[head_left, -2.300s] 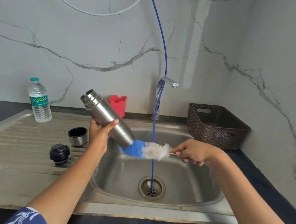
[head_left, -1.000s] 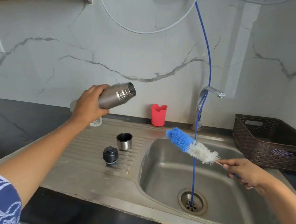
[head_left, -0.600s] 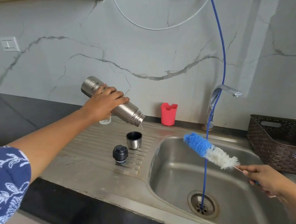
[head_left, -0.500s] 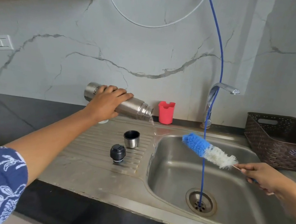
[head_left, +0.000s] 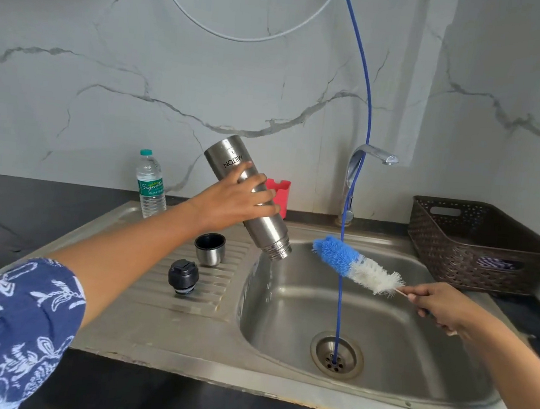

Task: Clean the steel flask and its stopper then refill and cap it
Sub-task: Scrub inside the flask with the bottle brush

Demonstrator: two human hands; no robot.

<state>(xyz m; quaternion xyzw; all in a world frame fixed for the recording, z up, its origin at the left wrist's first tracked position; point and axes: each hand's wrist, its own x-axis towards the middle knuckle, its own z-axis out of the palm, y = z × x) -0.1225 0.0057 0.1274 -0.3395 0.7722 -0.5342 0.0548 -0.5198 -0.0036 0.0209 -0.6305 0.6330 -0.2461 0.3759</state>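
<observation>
Head view: a steel sink (head_left: 413,352) with a ribbed drainboard (head_left: 139,290) to its left, set in a dark counter against a marble wall.

The left hand (head_left: 234,200) grips the flask (head_left: 225,161), fingers and thumb curled round its middle. The flask is held in the air, uncapped and tilted mouth-down. Its base points up and to the left, and its threaded mouth hangs over the left rim of the sink.

The right hand (head_left: 441,309) pinches the thin handle of the brush (head_left: 355,266) and holds it over the basin. The blue tip of the brush points toward the flask mouth, near it but apart. Its white bristles lie next to the hand.

The black stopper (head_left: 183,277) stands on the drainboard. The steel cup (head_left: 209,249) stands just behind it, open end up, below the left forearm. A plastic bottle (head_left: 150,185) with a green cap stands upright at the back left corner of the drainboard.

A red holder (head_left: 280,192) sits against the wall, partly hidden behind the flask. A blue hose (head_left: 342,278) runs down past the tap (head_left: 367,154) into the drain (head_left: 336,354). A dark woven basket (head_left: 477,246) stands on the counter to the right of the sink.
</observation>
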